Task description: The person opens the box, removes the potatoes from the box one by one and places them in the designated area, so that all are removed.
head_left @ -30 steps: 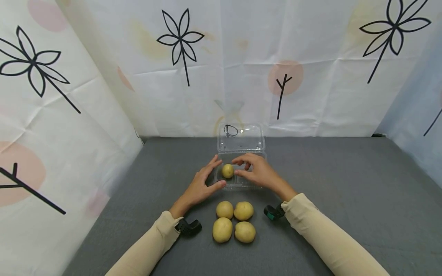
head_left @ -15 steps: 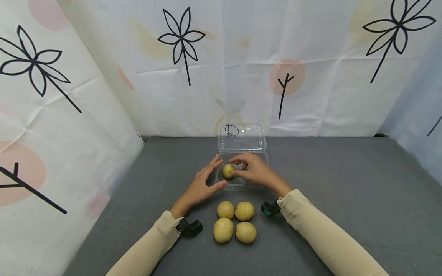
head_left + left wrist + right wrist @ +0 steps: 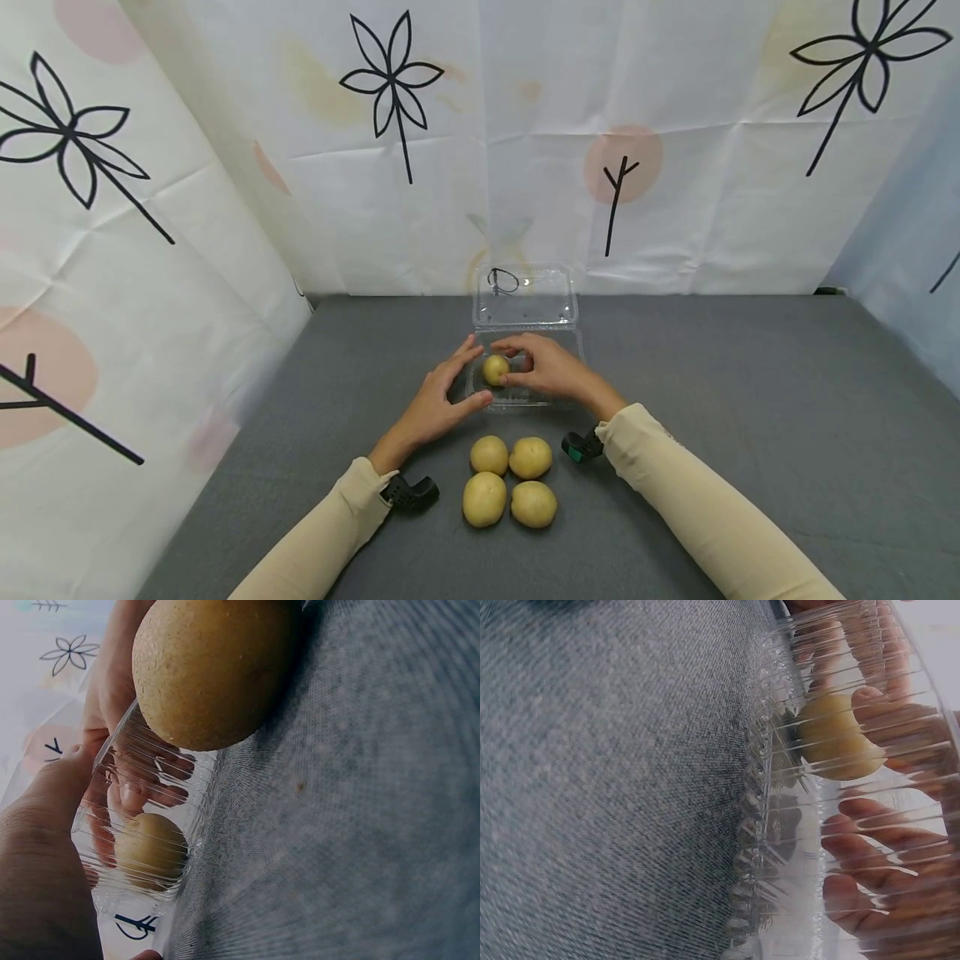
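One yellow potato [image 3: 495,370] sits in the left part of a clear plastic clamshell box [image 3: 517,406], whose lid stands up behind. My right hand [image 3: 546,367] reaches in from the right. Its thumb lies against the potato and its index finger curves over the far side; in the right wrist view the thumb overlaps the potato [image 3: 832,739] through the ribbed wall, the other fingers bent below. Along the box's left side my left hand [image 3: 438,404] is spread, thumb at the near rim, fingers at the left edge, no potato in it.
Several more potatoes [image 3: 484,500] are grouped on the grey cloth table [image 3: 720,400] between the forearms, in front of the box. One potato [image 3: 214,667] looms close in the left wrist view. A white patterned curtain [image 3: 525,100] rises behind the lid.
My right hand has moved left, from a small gap beside the potato in the box to contact with it. The left hand, box and loose potatoes have stayed put.
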A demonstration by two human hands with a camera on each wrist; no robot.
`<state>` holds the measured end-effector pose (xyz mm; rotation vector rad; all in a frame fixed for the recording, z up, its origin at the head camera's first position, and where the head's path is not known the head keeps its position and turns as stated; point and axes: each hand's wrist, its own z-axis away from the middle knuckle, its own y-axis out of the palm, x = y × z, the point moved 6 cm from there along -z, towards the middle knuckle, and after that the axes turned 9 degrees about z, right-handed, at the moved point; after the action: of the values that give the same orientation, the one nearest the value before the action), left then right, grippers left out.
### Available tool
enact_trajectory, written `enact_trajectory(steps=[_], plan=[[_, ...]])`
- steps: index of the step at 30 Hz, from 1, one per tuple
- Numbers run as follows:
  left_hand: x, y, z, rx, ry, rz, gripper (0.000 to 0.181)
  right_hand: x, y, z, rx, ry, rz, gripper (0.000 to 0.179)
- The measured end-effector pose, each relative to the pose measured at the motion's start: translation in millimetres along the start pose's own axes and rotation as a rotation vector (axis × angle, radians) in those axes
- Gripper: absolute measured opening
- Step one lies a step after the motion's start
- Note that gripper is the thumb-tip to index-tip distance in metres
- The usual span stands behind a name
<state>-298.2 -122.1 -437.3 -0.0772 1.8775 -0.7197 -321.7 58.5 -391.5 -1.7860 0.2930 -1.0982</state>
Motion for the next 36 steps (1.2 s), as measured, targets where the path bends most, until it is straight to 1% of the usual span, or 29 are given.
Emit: enact_trajectory(steps=[5, 11, 17, 25, 33, 36], plan=[[-0.2, -0.1, -0.1, -0.004, -0.004, -0.007, 0.075, -0.9, 2.8, -0.4, 0.045, -0.026, 0.006, 0.062], [0.0, -0.1, 1.1, -0.003, -0.006, -0.003, 0.074, -1.4, 5.8, -1.7, 0.068, -0.033, -0.001, 0.056], [1.0, -0.1, 0.7, -0.004, -0.018, 0.004, 0.072, -2.5, 6.4, -3.5, 0.080, -0.011, -0.063, 0.047], [0.2, -0.5, 0.7, -0.004, -0.021, 0.004, 0.073, -2.5, 5.8, -1.9, 0.096, 0.016, -0.087, 0.041], [0.3, -0.2, 0.5, 0.000, -0.020, 0.003, 0.073, 0.8, 5.8, -0.5, 0.108, -0.027, -0.088, 0.041], [0.0, -0.1, 0.5, 0.000, -0.017, 0.006, 0.073, -0.5, 6.9, -1.1, 0.117, -0.026, -0.087, 0.042]])
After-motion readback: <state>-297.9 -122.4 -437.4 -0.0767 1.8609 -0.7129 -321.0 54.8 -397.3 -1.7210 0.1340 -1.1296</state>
